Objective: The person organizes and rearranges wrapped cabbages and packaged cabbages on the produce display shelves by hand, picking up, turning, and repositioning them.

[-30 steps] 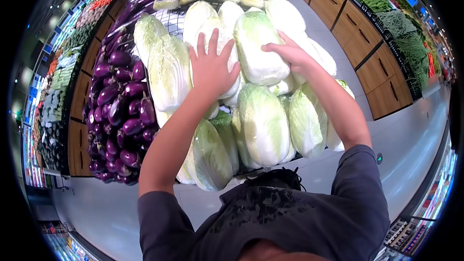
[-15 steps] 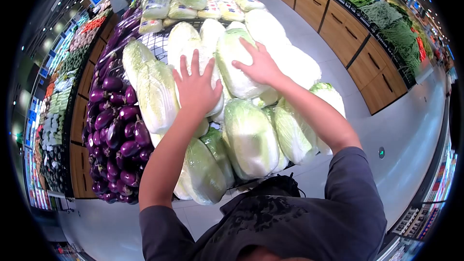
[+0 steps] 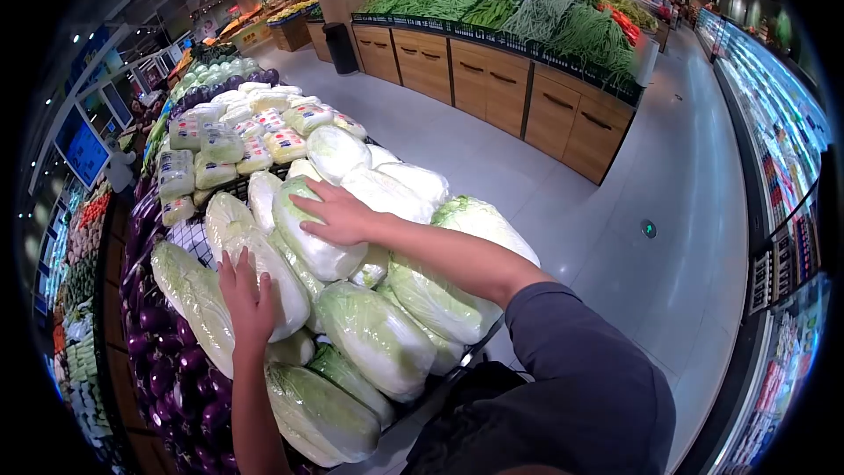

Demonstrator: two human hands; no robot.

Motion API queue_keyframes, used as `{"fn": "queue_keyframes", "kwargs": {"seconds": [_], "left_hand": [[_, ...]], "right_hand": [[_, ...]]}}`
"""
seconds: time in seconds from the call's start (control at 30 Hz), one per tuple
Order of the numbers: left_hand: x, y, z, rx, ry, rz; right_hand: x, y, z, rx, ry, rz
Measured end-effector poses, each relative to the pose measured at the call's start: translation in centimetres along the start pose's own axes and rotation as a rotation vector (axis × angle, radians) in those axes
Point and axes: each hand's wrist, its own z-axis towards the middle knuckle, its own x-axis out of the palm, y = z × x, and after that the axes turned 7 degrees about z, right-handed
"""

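Note:
My right hand lies with spread fingers on top of a plastic-wrapped napa cabbage. Stretched fingers show on my left hand, over the side of another wrapped napa cabbage; whether its palm touches is hard to tell. Left of that hand lies a long napa cabbage. Nearer my body, a large wrapped cabbage and a greener cabbage rest on the pile. Neither hand is wrapped round anything.
Purple eggplants border the pile on the left. Smaller packed cabbages lie behind it on a dark rack. Across the aisle floor stands a wooden counter with green beans. A refrigerated shelf runs along the right.
The view has swung to the right, bringing the bean counter and refrigerated shelf further in. Both hands stay at the same cabbages; the left hand's fingers look closer together.

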Motion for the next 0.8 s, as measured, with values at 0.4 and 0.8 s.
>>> {"fn": "queue_keyframes", "kwargs": {"seconds": [0.4, 0.8], "left_hand": [[-7.6, -8.0, -8.4, -0.028, -0.012, -0.251], [-9.5, -4.1, -34.6, -1.073, -0.287, 0.066]], "right_hand": [[1.0, 1.2, -1.0, -0.221, -0.038, -0.308], [-3.4, 3.7, -4.0, -0.020, 0.483, -0.094]]}}
